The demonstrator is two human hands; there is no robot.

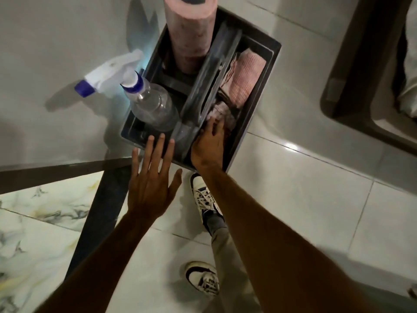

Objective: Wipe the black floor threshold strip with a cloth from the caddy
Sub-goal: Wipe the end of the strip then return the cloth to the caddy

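A dark grey caddy (257, 114) stands on the pale tiled floor, split by a central handle. Its right compartment holds folded pink cloths (241, 77). My right hand (208, 144) reaches into that compartment, fingertips touching a crumpled pinkish cloth (217, 112) at the near end; a closed grip is not visible. My left hand (152, 179) hovers flat with fingers spread over the caddy's near left corner, holding nothing. The black threshold strip (101, 213) runs along the floor below my left forearm, beside marbled tiles.
A clear spray bottle (151, 105) with a white and blue trigger and a tall pink roll (189, 35) fill the caddy's left side. My two sneakers (204, 197) stand on the tiles near the caddy. A dark furniture frame (352, 71) sits at right.
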